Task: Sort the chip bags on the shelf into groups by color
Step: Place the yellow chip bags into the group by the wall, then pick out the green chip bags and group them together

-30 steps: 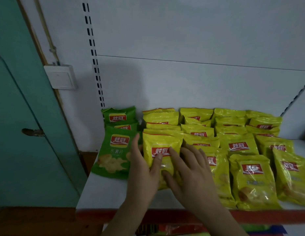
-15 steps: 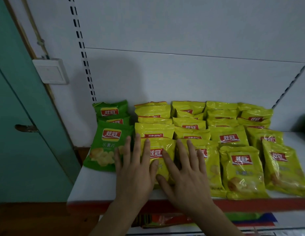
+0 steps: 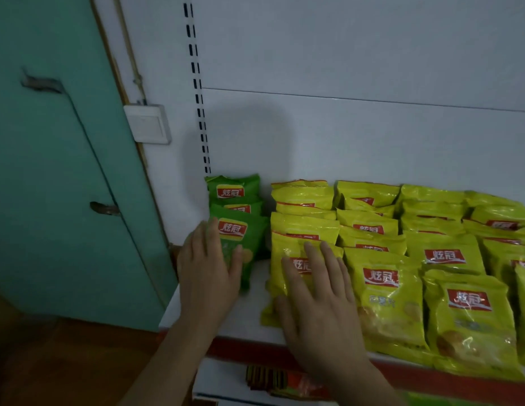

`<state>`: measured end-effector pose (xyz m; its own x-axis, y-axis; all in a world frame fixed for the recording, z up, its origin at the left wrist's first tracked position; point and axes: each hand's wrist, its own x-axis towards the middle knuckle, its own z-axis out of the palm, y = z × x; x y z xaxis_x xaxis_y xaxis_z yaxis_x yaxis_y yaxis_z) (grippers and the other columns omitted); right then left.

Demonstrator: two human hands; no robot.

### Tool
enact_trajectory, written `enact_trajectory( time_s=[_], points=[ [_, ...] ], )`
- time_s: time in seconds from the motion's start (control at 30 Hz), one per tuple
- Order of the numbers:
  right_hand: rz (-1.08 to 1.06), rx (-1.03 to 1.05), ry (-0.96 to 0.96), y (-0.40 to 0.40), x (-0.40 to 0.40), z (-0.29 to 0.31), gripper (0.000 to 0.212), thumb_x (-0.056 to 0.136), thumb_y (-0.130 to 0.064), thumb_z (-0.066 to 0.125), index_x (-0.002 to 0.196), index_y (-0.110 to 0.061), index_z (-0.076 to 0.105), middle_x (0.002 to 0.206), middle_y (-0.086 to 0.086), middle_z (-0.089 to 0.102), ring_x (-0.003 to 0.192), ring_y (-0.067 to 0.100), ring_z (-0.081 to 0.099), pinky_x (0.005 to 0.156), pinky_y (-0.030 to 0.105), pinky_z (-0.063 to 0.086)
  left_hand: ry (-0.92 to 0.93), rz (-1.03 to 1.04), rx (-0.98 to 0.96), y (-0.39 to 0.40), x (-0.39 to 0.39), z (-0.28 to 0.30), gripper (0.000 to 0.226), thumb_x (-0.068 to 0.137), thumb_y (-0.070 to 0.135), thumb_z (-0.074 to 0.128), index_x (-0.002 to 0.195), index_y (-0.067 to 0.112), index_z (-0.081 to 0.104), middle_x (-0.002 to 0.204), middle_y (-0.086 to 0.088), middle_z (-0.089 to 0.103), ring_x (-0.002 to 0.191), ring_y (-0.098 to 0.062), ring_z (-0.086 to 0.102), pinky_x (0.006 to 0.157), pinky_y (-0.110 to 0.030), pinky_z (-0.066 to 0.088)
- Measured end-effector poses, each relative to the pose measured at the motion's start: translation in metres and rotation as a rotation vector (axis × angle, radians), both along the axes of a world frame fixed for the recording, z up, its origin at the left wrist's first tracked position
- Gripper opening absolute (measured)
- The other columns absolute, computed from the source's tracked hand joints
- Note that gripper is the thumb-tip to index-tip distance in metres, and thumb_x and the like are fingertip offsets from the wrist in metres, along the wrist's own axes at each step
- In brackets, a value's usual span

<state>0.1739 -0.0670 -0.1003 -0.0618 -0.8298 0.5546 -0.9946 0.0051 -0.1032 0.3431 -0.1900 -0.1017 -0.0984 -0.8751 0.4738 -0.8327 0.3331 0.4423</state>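
A white shelf (image 3: 249, 323) with a red front edge carries chip bags. Three green bags stand in a column at its left end; the front green bag (image 3: 246, 238) lies under my left hand (image 3: 210, 268), which rests flat on it with straight fingers. To the right, several yellow bags fill the shelf in rows. My right hand (image 3: 320, 306) lies flat with spread fingers on the leftmost front yellow bag (image 3: 280, 276). A narrow strip of bare shelf separates the green column from the yellow bags.
A teal door (image 3: 59, 171) with a handle stands left of the shelf. A white wall switch (image 3: 148, 124) and a slotted upright (image 3: 198, 92) are on the back wall. Packets (image 3: 284, 382) lie on a lower shelf.
My left hand has slid off the yellow bag onto the front green bag to the left. A gap has opened between green and yellow bags. The camera view shifted left.
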Motion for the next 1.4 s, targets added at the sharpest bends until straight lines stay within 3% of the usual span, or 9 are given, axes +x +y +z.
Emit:
enact_trajectory(
  time_s=[0.17,0.37,0.5,0.67,0.87,1.03,1.17,1.33,1.4],
  points=[
    [0.024,-0.005,0.002,-0.012,0.033,-0.001,0.056,0.099,-0.042,0.055,0.15,-0.021,0.059,0.168,0.017,0.038,0.161,0.04,0.02,0.125,0.065,0.026,-0.064,0.026,0.3,-0.031,0.019,-0.014,0.091,0.098,0.066,0.051,0.162,0.01,0.02,0.146,-0.016,0.056,0.129,-0.037,0.053,0.102,-0.05,0.05],
    [-0.029,-0.031,-0.007,-0.036,0.063,0.004,0.05,0.099,-0.035,0.057,0.147,-0.019,0.062,0.161,0.018,0.046,0.161,0.038,0.022,0.126,0.061,0.027,0.405,-0.103,0.422,-0.054,0.047,-0.019,0.051,0.071,0.05,0.086,0.114,0.035,0.062,0.106,0.012,0.071,0.096,-0.009,0.069,0.081,-0.043,0.062],
    [-0.104,-0.018,0.0,-0.058,0.083,0.01,0.053,0.097,-0.03,0.055,0.148,-0.016,0.059,0.159,0.021,0.047,0.159,0.041,0.025,0.126,0.062,0.028,0.675,-0.131,0.523,-0.065,0.085,-0.014,0.061,0.081,0.027,0.09,0.118,0.038,0.044,0.11,0.018,0.064,0.098,-0.008,0.069,0.082,-0.037,0.059],
    [-0.181,0.186,0.025,-0.114,0.103,0.008,0.076,0.098,-0.033,0.058,0.165,-0.013,0.03,0.17,0.024,0.029,0.161,0.043,0.017,0.129,0.058,0.024,0.747,-0.167,0.492,-0.074,0.118,-0.015,0.065,0.088,0.022,0.084,0.137,0.024,0.042,0.114,0.016,0.064,0.101,-0.008,0.067,0.074,-0.024,0.051],
    [-0.329,0.512,-0.082,-0.153,0.11,-0.013,0.09,0.101,-0.064,0.04,0.167,-0.025,-0.006,0.176,0.017,-0.007,0.159,0.052,0.005,0.126,0.065,0.019,0.774,-0.161,0.46,-0.077,0.137,-0.015,0.05,0.099,0.038,0.067,0.139,0.016,0.047,0.113,0.006,0.067,0.098,-0.013,0.07,0.068,-0.021,0.049],
    [-0.339,0.423,-0.105,-0.15,0.11,-0.013,0.071,0.104,-0.052,0.047,0.166,-0.03,0.017,0.171,0.012,0.023,0.147,0.043,0.039,0.112,0.058,0.046,0.74,-0.131,0.501,-0.085,0.145,-0.017,0.029,0.106,0.021,0.053,0.134,0.017,0.05,0.1,0.002,0.066,0.079,-0.012,0.068,0.059,-0.028,0.048],
    [-0.272,0.173,-0.109,-0.141,0.098,-0.011,0.05,0.099,-0.022,0.062,0.148,-0.022,0.056,0.142,0.007,0.063,0.116,0.038,0.066,0.087,0.05,0.059,0.73,-0.1,0.496,-0.097,0.149,-0.017,0.036,0.104,0.012,0.058,0.139,0.011,0.048,0.099,0.011,0.062,0.081,-0.005,0.063,0.06,-0.025,0.043],
    [-0.155,0.169,-0.132,-0.138,0.105,-0.017,0.041,0.101,-0.028,0.065,0.141,-0.022,0.063,0.141,0.003,0.063,0.122,0.034,0.062,0.096,0.048,0.059,0.747,-0.113,0.51,-0.103,0.143,-0.013,0.046,0.103,0.01,0.062,0.145,0.013,0.044,0.111,0.007,0.065,0.085,0.004,0.06,0.057,-0.017,0.045],
    [-0.138,0.136,-0.184,-0.141,0.104,-0.02,0.037,0.1,-0.027,0.066,0.137,-0.023,0.066,0.138,0.002,0.063,0.116,0.031,0.066,0.087,0.044,0.062,0.749,-0.126,0.509,-0.104,0.139,-0.007,0.046,0.103,0.011,0.062,0.145,0.015,0.044,0.12,0.001,0.066,0.089,0.003,0.06,0.061,-0.019,0.044]
  ],
)
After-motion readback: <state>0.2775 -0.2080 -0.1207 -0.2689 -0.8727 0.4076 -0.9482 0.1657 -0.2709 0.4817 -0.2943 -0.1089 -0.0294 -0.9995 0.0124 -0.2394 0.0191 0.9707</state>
